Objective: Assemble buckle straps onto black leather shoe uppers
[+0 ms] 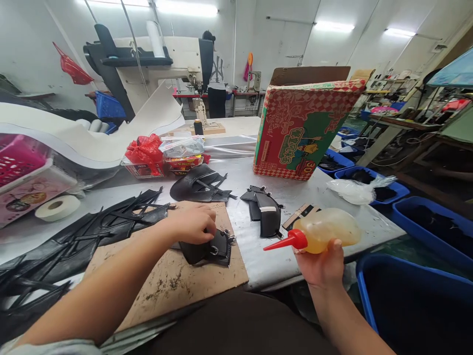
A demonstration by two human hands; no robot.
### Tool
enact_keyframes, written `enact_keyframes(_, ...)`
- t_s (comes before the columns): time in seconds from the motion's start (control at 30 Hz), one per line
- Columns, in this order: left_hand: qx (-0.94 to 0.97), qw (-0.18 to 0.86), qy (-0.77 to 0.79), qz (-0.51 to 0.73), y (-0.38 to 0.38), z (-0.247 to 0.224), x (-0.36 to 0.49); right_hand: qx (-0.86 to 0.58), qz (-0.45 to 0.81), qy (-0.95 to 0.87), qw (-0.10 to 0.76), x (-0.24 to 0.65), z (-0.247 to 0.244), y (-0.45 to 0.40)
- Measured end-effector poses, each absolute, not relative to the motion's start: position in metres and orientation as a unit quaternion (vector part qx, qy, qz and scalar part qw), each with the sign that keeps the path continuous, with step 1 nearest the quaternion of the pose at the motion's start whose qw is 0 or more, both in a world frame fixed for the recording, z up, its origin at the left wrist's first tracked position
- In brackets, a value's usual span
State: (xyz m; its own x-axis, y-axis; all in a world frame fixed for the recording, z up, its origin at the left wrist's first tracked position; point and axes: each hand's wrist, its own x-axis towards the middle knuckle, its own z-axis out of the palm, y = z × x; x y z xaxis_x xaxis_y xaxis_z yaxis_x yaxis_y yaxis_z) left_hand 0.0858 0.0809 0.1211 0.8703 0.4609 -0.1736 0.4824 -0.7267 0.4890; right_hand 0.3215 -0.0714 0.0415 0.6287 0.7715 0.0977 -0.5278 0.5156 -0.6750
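My left hand (pixel 194 222) has its fingers curled down over a black leather piece with metal buckles (pixel 220 244), which lies on a stained cardboard sheet (pixel 173 283). The fingertips are partly hidden. On the right, my right hand (pixel 325 266) grips a squeeze bottle (pixel 328 229) of yellowish liquid from below. The bottle lies nearly level, its red nozzle (pixel 286 240) pointing left towards the leather. Between the hands sits a similar black buckled piece (pixel 266 212) with a pale strip across it. Behind my left hand lies a strappy black leather upper (pixel 197 183).
A red and green carton (pixel 303 130) stands at the back of the silver table. More strappy leather pieces (pixel 111 222) and a tape roll (pixel 58 208) lie on the left. A sewing machine (pixel 162 59) stands behind. Blue bins (pixel 369 286) line the right; a person (pixel 217 79) stands farther back.
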Motion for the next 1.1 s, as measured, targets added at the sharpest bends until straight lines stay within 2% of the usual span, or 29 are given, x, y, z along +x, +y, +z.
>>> enact_keyframes(0.07,0.920,0.247,0.303,0.018,0.078,0.121,0.072,-0.321,0.384,-0.186,0.845,0.321,0.040,-0.070)
enact_keyframes(0.2,0.775,0.193,0.593,0.099,0.070,0.113,0.036,-0.346,0.393,-0.162,0.837,0.321,0.037,-0.068)
enact_keyframes(0.3,0.679,0.242,0.682,0.124,0.068,0.089,0.026,-0.350,0.405,-0.179,0.825,0.318,0.037,-0.064)
enact_keyframes(0.4,0.645,0.310,0.674,0.182,0.069,0.065,0.033,-0.349,0.419,-0.189,0.817,0.312,0.038,-0.060)
enact_keyframes(0.5,0.612,0.399,0.633,0.255,0.068,0.060,0.045,-0.346,0.428,-0.191,0.812,0.308,0.039,-0.059)
enact_keyframes(0.63,0.592,0.523,0.534,0.301,0.057,0.084,0.055,-0.345,0.412,-0.214,0.816,0.312,0.043,-0.061)
enact_keyframes(0.73,0.578,0.603,0.478,0.272,0.047,0.106,0.058,-0.344,0.399,-0.225,0.820,0.316,0.053,-0.062)
enact_keyframes(0.9,0.655,0.562,0.488,0.128,0.029,0.127,0.070,-0.354,0.317,-0.274,0.836,0.313,0.070,-0.061)
enact_keyframes(1.1,0.664,0.564,0.479,0.107,0.016,0.131,0.078,-0.369,0.302,-0.367,0.799,0.315,0.054,-0.065)
